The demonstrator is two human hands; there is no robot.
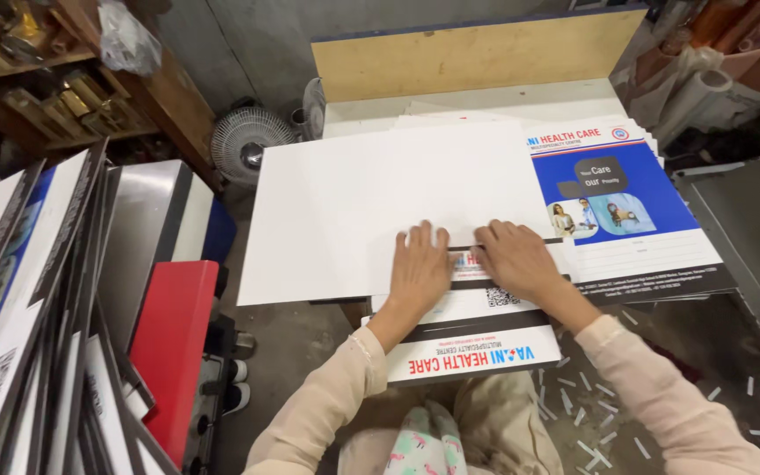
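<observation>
A: Status?
B: Your left hand [420,268] and right hand [514,259] lie flat, fingers spread, gripping nothing, on the white sheet [380,207] atop the printed board [472,303].
A: Keep edges flush, press evenly.

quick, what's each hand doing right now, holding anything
Left hand: open, flat, palm down on the blank white sheet, gripping nothing.
Right hand: open, flat, pressing on the printed sheet, gripping nothing.

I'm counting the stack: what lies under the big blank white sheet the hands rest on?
Under the white sheet, printed sheets stick out at its near edge, beneath the left hand and right hand. More blue printed sheets lie beside it. How many it covers cannot be seen.
</observation>
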